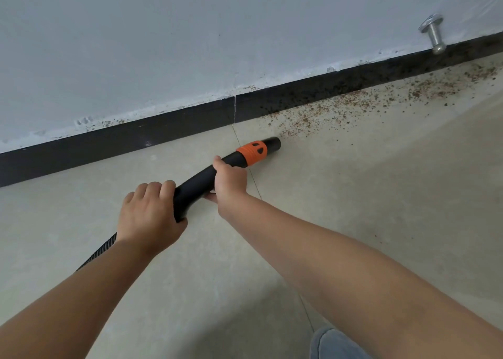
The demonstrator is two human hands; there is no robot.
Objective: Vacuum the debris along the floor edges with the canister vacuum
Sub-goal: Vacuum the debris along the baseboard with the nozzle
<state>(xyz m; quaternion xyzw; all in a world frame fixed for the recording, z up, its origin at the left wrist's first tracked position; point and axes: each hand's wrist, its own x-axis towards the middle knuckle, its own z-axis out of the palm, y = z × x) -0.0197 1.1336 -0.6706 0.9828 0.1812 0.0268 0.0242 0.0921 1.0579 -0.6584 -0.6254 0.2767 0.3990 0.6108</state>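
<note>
The vacuum wand point(201, 180) is a curved black tube with an orange collar point(251, 153) near its tip; two dark oval marks show on the collar, and no brand or lettering can be read anywhere on it. Past the collar a short black nozzle point(273, 143) ends low over the floor point(353, 195), near the dark baseboard point(163, 132). Behind the grip, a ribbed black hose point(99, 252) trails off toward the lower left.

Both hands grip the wand. The right hand point(230, 180) is wrapped around the tube just behind the orange collar, thumb on top. The left hand point(148, 213) is curled over the rear end of the tube where the hose joins.

Brown crumbly debris point(340, 108) lies scattered on the floor along the baseboard, starting just beyond the nozzle tip and spreading to the right. The floor is pale beige tile with a thin grout line point(254, 178) passing under the wand. Above the baseboard is a pale grey wall point(190, 45), with a metal door stop point(434, 35) sticking out at upper right. A bit of blue denim point(334, 343) shows at the bottom edge.
</note>
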